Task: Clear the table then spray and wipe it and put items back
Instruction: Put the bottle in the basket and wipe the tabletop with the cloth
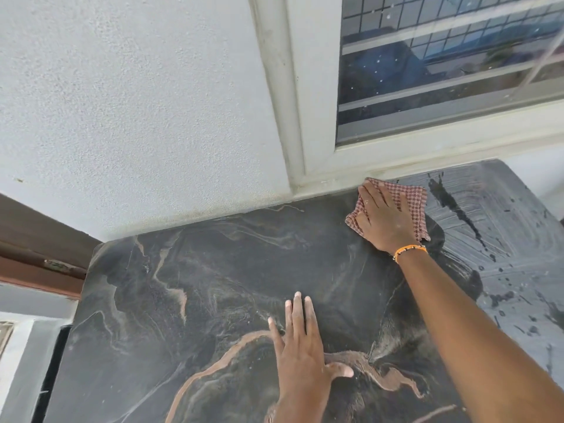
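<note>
One cloth: we see a red-checked cloth lying flat on the far part of the table, close to the window frame's bottom rail.
Right hand: our right hand lies on top of the cloth with fingers straight and spread, pressing it to the surface; an orange bracelet sits at the wrist.
Left hand: our left hand rests palm down on the bare table nearer to us, fingers straight, thumb out to the side, holding nothing.
Table: we see a dark stone table with pale brown veins; the part to the right of the cloth shows streaks and dark wet spots.
Window: a white-framed window stands just behind the table's far edge.
Wall: a rough white wall meets the table to the left of the window.
</note>
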Demonstrator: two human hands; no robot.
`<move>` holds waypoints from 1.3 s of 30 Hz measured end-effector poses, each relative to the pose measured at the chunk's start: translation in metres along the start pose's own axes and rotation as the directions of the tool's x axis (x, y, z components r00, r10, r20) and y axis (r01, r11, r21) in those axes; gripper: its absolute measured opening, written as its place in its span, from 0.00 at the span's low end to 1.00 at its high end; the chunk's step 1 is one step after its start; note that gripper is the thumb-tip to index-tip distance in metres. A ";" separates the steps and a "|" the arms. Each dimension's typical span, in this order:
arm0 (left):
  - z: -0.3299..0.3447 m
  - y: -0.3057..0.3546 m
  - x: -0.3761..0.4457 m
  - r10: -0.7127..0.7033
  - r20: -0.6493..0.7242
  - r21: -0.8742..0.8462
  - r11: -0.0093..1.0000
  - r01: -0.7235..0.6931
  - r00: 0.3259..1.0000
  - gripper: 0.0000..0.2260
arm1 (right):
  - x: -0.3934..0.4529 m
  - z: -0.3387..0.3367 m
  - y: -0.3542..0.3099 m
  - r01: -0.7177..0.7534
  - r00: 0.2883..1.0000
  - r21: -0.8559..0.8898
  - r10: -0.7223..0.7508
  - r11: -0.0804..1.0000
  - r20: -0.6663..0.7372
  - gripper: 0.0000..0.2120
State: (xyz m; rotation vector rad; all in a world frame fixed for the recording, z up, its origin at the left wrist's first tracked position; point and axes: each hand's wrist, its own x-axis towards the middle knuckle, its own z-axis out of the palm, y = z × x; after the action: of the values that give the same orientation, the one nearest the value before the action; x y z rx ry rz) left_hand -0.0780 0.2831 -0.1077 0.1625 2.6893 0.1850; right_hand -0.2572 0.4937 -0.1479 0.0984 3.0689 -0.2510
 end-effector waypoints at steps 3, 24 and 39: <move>0.001 0.001 0.001 -0.034 0.057 0.021 0.999 0.033 0.998 0.54 | -0.009 -0.010 0.039 -0.102 0.994 0.010 0.103 0.995 -0.028 0.28; 0.003 0.006 -0.033 -0.064 -0.226 0.021 0.997 0.070 0.972 0.51 | -0.026 0.017 -0.124 0.440 0.890 0.043 -0.442 0.897 0.116 0.30; -0.003 0.016 -0.041 -0.028 -0.009 0.163 0.986 0.029 1.000 0.52 | -0.096 -0.002 0.063 -0.372 0.927 0.117 0.375 0.921 -0.004 0.30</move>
State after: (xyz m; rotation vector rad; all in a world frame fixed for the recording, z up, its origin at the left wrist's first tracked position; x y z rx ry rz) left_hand -0.0415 0.2931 -0.0854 0.1731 2.7106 -0.0436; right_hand -0.1575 0.5504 -0.1496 0.6893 2.9751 -0.4029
